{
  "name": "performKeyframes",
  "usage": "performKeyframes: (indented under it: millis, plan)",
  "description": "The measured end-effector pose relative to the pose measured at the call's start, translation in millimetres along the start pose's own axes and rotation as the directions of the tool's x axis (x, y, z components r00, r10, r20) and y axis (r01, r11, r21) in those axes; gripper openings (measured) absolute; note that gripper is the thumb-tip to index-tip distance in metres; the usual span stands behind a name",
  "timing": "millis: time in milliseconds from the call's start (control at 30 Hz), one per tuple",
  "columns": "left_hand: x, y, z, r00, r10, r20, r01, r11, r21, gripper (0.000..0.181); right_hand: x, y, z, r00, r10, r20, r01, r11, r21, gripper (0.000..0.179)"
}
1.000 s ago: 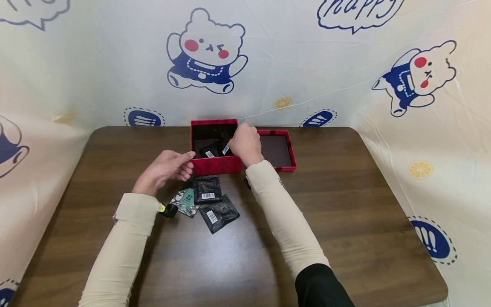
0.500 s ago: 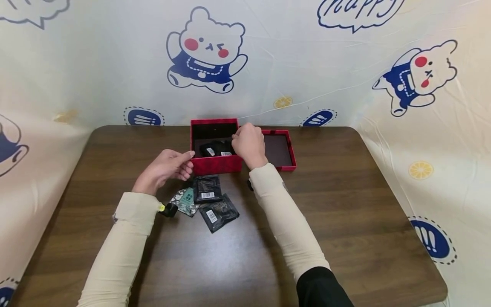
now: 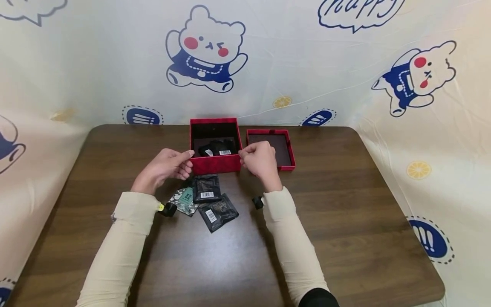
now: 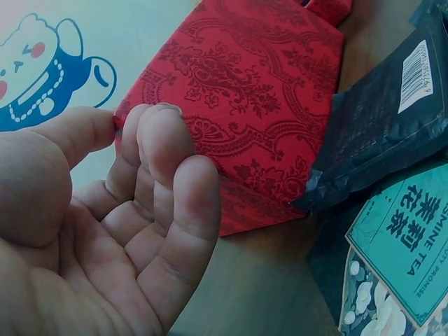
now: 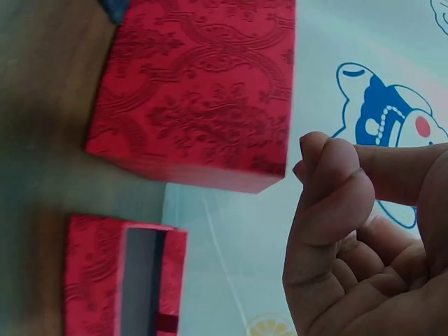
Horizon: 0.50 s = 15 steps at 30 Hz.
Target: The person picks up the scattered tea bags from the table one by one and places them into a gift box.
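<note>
A red patterned box [image 3: 215, 163], open at the top, stands near the table's back edge with several black sachets [image 3: 218, 147] inside. At its front left corner my left hand [image 3: 166, 165] pinches the rim, thumb on top and fingers against the outside. My right hand [image 3: 261, 161] is at the box's right front corner, thumb against curled fingers, with nothing visible between them; in the right wrist view the fingertips [image 5: 313, 148] are right by the box edge. In front of the box lie two black sachets [image 3: 219, 212] and a green-labelled jasmine tea sachet [image 4: 402, 241].
A shallow red lid [image 3: 281, 149] with a dark inside lies to the right of the box. Brown wooden tabletop [image 3: 353, 213] extends on both sides. Behind it hangs a pale cloth [image 3: 284, 55] printed with bears.
My right hand has come out of the box and down to its right front corner, leaving a black sachet inside beside the others. The left hand keeps its place on the rim.
</note>
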State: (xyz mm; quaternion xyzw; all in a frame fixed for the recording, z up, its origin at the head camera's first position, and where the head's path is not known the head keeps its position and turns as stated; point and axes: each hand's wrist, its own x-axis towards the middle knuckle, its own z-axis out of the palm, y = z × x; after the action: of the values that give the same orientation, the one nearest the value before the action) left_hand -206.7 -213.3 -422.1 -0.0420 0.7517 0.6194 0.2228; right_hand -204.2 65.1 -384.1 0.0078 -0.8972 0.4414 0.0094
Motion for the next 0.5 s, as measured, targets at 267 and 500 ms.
performKeyframes:
  millis: [267, 500]
  plan:
    - [-0.4, 1.3, -0.2, 1.0, -0.01, 0.003, 0.01, 1.0, 0.01, 0.051, -23.2, 22, 4, 0.999, -0.023, 0.043, 0.023, 1.0, 0.009, 0.022]
    - [-2.0, 1.2, 0.4, 1.0, -0.006, -0.005, 0.007, 1.0, 0.012, 0.051, -41.5, 40, 12, 0.987, 0.023, 0.156, -0.021, 1.0, -0.016, 0.023]
